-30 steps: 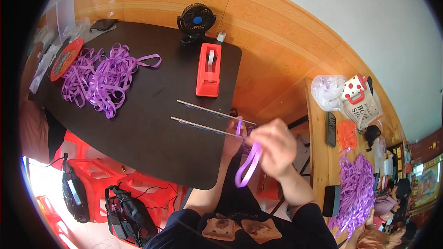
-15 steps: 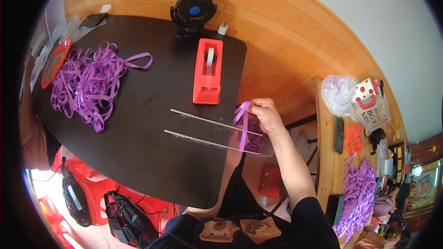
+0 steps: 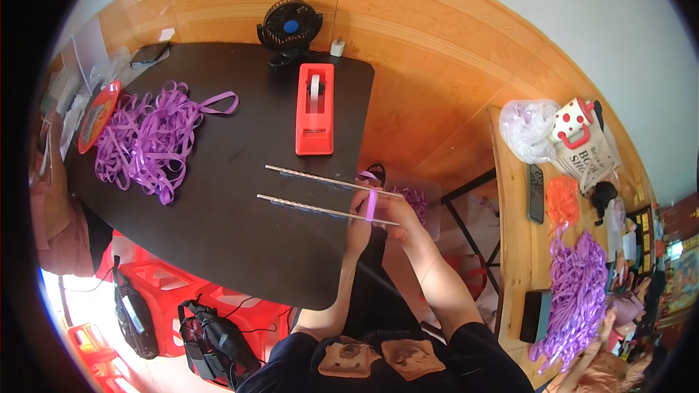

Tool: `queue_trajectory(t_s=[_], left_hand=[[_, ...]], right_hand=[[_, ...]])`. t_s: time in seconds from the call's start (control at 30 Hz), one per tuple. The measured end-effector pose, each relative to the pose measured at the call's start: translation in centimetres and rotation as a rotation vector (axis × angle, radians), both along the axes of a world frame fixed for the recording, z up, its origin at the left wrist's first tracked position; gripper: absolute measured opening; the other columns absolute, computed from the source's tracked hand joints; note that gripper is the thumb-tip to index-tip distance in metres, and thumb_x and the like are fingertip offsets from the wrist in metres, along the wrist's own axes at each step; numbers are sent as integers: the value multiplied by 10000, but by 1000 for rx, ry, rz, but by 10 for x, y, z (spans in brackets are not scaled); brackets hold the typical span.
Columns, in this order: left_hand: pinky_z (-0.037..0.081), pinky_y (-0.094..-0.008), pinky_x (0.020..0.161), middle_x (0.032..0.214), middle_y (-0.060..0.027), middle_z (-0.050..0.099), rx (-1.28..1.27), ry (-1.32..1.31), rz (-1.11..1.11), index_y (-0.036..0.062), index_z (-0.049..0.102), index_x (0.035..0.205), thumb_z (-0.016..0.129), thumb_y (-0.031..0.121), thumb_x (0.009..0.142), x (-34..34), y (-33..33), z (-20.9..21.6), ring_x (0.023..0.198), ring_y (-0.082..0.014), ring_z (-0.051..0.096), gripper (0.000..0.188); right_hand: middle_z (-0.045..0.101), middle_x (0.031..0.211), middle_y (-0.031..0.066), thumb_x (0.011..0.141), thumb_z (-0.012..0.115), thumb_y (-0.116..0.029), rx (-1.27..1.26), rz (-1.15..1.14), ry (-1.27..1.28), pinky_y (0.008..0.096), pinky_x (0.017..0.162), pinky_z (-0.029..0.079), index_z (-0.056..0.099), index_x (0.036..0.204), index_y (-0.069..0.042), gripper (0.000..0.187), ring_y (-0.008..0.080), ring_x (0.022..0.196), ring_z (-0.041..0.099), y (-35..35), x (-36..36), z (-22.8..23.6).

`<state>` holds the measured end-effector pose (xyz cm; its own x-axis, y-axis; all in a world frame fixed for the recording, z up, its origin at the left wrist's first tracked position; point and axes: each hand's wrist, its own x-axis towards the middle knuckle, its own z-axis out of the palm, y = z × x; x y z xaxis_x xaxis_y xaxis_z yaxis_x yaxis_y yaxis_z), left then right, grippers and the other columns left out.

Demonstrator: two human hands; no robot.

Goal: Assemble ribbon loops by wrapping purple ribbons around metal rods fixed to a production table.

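Note:
Two thin metal rods (image 3: 309,175) with twisted shafts lie side by side over the table's right edge, their ends sticking out past it. A purple ribbon (image 3: 372,205) is looped around both rods near those ends. My right hand (image 3: 399,212) is closed at the ribbon from the right, its fingertips between and over the rods. On the other side, my left hand (image 3: 357,220) is closed around the ribbon just below the rods; its fingers are partly hidden. Below and behind my hands, a clear container holds purple ribbon pieces (image 3: 416,202).
The black table (image 3: 240,247) bears a heap of purple ribbon (image 3: 149,138), a red tape dispenser (image 3: 314,113), a black fan (image 3: 290,25) and a red plate (image 3: 100,116). At right, a wooden table (image 3: 513,262) holds more ribbon (image 3: 575,298). Another person's arm (image 3: 58,175) is at far left.
My right hand has come down and left from above the rods, bringing the raised ribbon around them. My left hand has shifted up and left to the ribbon. The view has shifted slightly.

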<state>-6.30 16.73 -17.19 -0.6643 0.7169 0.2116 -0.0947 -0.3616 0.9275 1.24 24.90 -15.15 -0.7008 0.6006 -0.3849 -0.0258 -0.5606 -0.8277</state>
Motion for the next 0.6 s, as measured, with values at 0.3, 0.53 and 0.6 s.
queue_trajectory(t_s=[0.3, 0.53, 0.6], left_hand=[[489, -294, 772, 861, -72, 664, 84, -438, -83, 4, 663, 977, 603, 143, 919, 13, -14, 39, 794, -171, 632, 163], [525, -299, 742, 861, -89, 676, 98, -491, -123, -5, 662, 1000, 622, 188, 915, 12, -17, 42, 783, -171, 643, 215], [527, -297, 741, 864, -92, 676, 111, -498, -128, -7, 663, 997, 623, 185, 914, 12, -18, 42, 781, -172, 643, 213]], right_hand=[[662, 750, 64, 871, 625, -169, -49, -386, -237, 236, 531, 436, 664, 862, -56, 120, 143, 597, 595, -50, 99, -52], [635, 961, 77, 784, 678, -12, 684, -434, -77, 263, 768, 457, 653, 998, -24, 215, 142, 850, 589, -83, 79, -33], [583, 1100, 128, 724, 713, -52, 895, -375, -43, 338, 847, 441, 665, 999, -60, 279, 264, 984, 557, -80, 63, -23]])
